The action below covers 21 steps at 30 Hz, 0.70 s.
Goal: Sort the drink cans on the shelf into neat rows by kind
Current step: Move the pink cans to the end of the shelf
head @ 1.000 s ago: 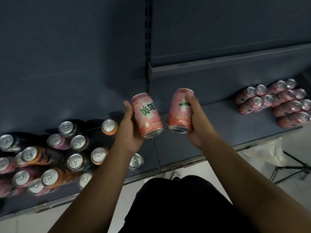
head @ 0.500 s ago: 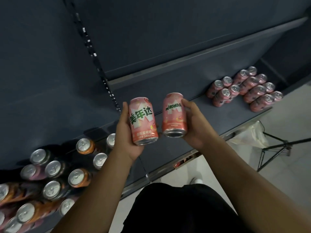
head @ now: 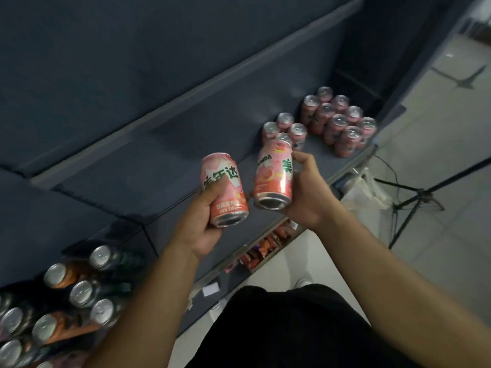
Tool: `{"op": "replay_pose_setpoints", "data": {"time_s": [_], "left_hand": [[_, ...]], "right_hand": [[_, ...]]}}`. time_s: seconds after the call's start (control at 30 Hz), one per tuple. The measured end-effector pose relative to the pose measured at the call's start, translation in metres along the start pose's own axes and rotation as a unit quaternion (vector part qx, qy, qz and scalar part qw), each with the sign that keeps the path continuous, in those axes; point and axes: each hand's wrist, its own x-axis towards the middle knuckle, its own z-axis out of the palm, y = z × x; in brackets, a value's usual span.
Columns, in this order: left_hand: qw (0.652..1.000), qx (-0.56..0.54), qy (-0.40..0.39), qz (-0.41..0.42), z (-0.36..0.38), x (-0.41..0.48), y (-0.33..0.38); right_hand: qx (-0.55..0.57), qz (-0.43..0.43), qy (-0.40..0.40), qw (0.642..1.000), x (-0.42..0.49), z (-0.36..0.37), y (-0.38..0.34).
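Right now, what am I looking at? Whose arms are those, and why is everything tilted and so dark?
The camera sits on a person's head and looks down, so you see what they see; its wide lens bends things. The two arms are theirs. The left hand holds one pink can, and the right hand holds another pink can. Both cans are in the air, above a dark shelf. Further along the shelf stand more pink cans in neat rows. At the lower left is a mixed bunch of other cans, some orange, some dark. The pale floor is below.
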Motion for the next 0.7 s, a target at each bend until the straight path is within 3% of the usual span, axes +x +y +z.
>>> {"op": "replay_pose_setpoints", "data": {"time_s": [0.3, 0.7], "left_hand": [[0.995, 0.095, 0.000, -0.025, 0.122, 0.038, -0.043], [0.985, 0.145, -0.091, -0.002, 0.149, 0.123, -0.046]], "right_hand": [[-0.032, -0.099, 0.094, 0.990, -0.019, -0.104, -0.069], [-0.099, -0.119, 0.160, 0.975, 0.035, -0.127, -0.112]]}}
